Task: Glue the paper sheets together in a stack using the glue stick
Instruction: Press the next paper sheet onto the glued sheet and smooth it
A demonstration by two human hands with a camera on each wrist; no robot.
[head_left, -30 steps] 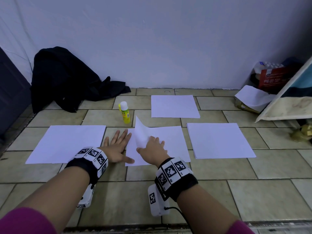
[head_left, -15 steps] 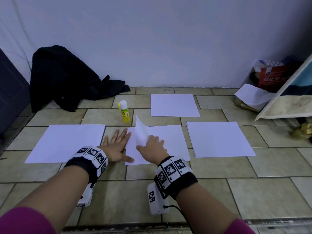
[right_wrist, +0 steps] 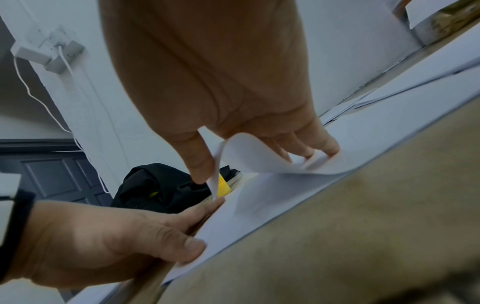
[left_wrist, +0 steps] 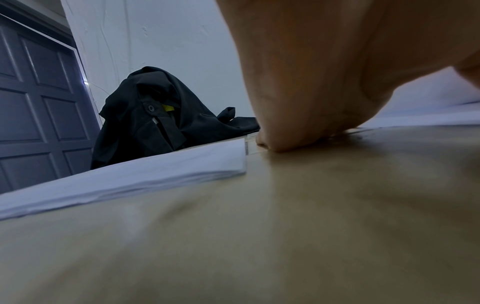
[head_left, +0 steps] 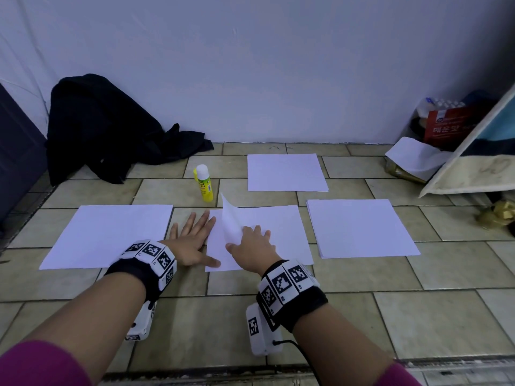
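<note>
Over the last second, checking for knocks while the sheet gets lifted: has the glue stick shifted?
No. The glue stick stands upright on the same tile, just beyond the middle paper's far left corner, as before.

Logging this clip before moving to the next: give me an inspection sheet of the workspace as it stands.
Surface: tiled floor.
Job's things: glue stick upright, capped; four paper lots; middle sheet has its left part lifted and curled.
Clutter: black jacket; red box; board leaning at right.
Hands: left hand flat, thumb on the middle sheet's edge; right hand bends the curl, fingers pressing.
Cables: black lead from right wrist camera; white cable on the wall.
Surroundings: white wall; dark door.
</note>
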